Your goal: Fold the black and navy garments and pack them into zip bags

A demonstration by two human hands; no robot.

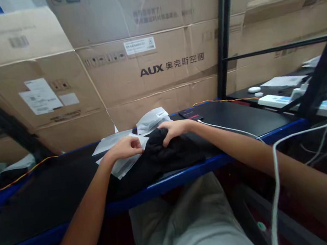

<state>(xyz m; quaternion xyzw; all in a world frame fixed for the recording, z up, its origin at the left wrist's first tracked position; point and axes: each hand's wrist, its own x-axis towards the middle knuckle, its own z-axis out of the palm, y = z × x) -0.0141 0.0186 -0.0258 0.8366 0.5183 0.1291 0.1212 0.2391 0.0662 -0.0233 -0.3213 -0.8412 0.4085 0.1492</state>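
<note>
Some black cloth (172, 156), clamped in the right hand (175, 129), lies bunched on the blue-edged table (53, 193) before an "AUX 奥克斯空调" carton (119, 78), the left hand (125, 147) curled at the cloth's edge, gripping what I cannot tell.

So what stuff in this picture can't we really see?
All in the head view:
Right hand: some fingertips, hidden by bunched black cloth.
Left hand: exactly what its fingertips touch, too small and blurred.
White label on the carton: small print, too tiny and blurred.
Thick white cable: cut off by the right and bottom edges.
</note>
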